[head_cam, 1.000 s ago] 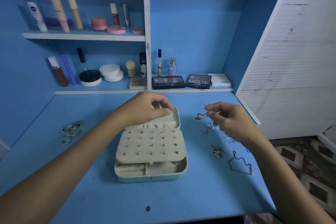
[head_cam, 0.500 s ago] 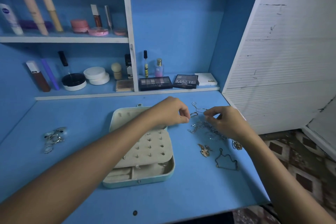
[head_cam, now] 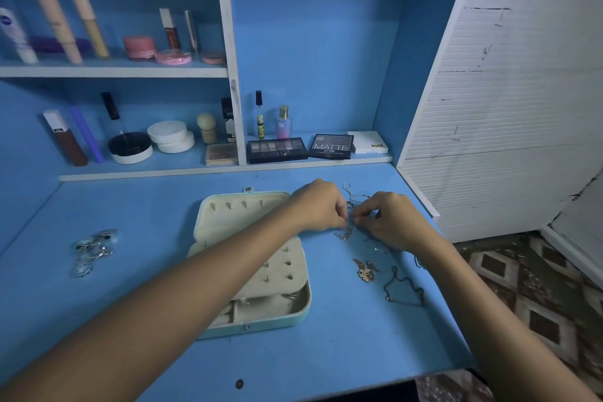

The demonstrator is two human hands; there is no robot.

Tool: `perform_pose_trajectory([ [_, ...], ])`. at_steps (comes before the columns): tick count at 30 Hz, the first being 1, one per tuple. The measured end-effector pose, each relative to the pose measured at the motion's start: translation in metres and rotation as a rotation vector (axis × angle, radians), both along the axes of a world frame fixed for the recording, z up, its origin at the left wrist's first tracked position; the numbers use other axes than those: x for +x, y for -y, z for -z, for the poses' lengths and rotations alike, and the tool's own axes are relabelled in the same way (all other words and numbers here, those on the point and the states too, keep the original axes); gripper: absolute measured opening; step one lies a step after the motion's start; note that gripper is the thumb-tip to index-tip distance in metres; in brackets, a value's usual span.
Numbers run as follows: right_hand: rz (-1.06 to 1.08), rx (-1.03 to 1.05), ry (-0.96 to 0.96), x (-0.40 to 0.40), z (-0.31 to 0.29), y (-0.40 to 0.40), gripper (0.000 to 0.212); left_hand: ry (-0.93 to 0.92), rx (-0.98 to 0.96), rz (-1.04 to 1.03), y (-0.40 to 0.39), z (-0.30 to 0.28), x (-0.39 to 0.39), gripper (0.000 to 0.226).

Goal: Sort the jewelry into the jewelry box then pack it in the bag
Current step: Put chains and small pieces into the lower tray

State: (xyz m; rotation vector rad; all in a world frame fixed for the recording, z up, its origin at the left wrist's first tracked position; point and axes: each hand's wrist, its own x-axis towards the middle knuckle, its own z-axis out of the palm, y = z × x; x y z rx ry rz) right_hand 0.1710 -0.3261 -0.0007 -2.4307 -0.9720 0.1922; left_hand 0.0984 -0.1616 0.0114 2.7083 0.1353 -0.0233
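Your left hand (head_cam: 321, 206) and right hand (head_cam: 393, 222) meet over the tangle of chains (head_cam: 349, 225) on the blue desk (head_cam: 326, 352), fingers pinched narrow on it. The jewelry box (head_cam: 257, 264) lies open just left of them, studs in its panel. Rings (head_cam: 91, 251) sit far left; a dark chain (head_cam: 404, 290) lies nearer you.
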Motion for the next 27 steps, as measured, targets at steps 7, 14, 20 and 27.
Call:
perform_pose_trajectory([
  [7, -0.026, -0.054, -0.012, -0.003, -0.003, -0.004, 0.014, -0.065, 0.033, 0.025, 0.004, 0.001, 0.0, 0.007],
  [14, -0.055, -0.085, -0.02, -0.005, -0.008, -0.005, 0.012, -0.083, 0.018, 0.065, -0.002, -0.009, -0.003, 0.02],
  [20, -0.074, -0.061, -0.059, -0.008, -0.008, -0.006, 0.012, -0.079, -0.045, 0.058, -0.008, -0.022, -0.005, 0.021],
  [27, -0.025, 0.064, -0.067, -0.013, -0.013, -0.006, 0.009, -0.079, -0.118, 0.03, -0.02, -0.026, -0.013, 0.014],
])
